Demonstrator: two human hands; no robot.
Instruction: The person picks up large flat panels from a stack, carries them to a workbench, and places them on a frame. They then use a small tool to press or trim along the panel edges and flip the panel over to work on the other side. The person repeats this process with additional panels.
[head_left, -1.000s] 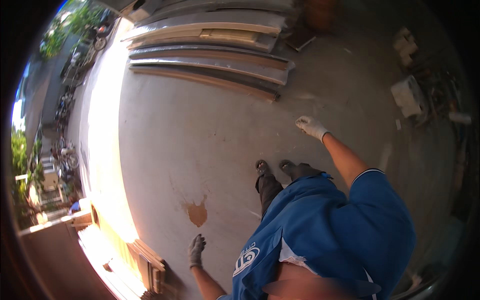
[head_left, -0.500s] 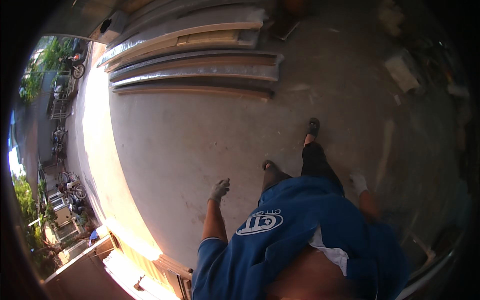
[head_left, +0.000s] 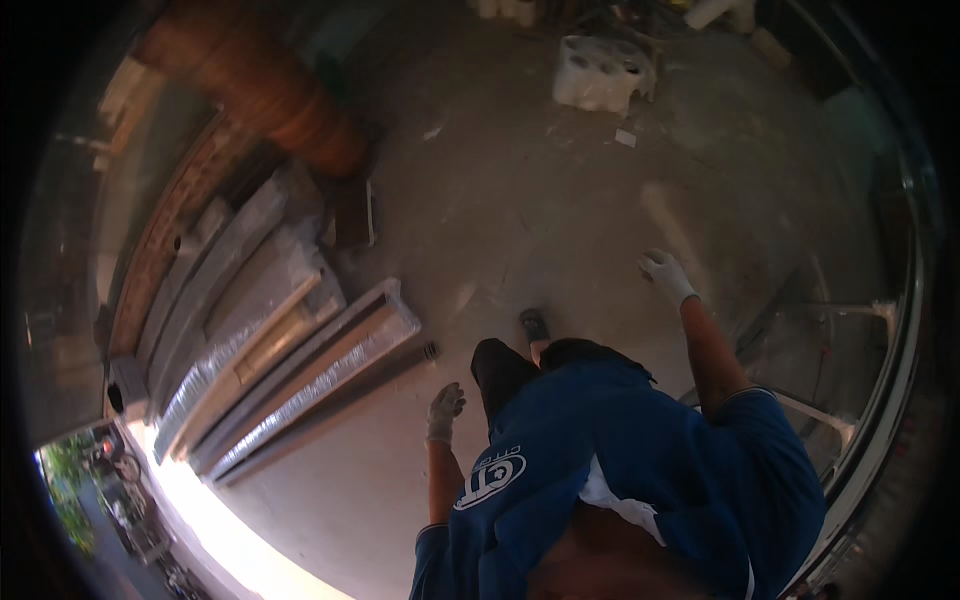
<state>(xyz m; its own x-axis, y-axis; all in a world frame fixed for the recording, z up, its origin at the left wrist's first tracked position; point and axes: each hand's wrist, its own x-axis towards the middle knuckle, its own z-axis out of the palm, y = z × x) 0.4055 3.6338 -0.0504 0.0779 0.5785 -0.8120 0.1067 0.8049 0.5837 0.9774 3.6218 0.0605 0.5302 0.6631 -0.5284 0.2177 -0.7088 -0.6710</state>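
My left hand (head_left: 445,412), in a light work glove, hangs beside my left thigh with loosely bent fingers and nothing in them. It is nearest to the ends of the long plastic-wrapped boards (head_left: 325,368) lying on the floor to the left. My right hand (head_left: 667,275), also gloved, is held out ahead on the right over the concrete floor (head_left: 560,215). Its fingers are apart, and I see nothing in them. Both hands are away from any object. One dark shoe (head_left: 534,323) shows ahead of my blue shirt (head_left: 590,415).
A thick brown column (head_left: 265,85) stands at the far left, beyond the boards. Far ahead lies a bulky white piece with holes (head_left: 595,85) and a white scrap (head_left: 626,138). A metal frame (head_left: 840,310) stands at the right. Motorcycles (head_left: 125,500) are outside, lower left.
My view has turned to the right, so the boards now lie at the left and the white piece is ahead. My right hand has swung forward and up; both hands remain without objects.
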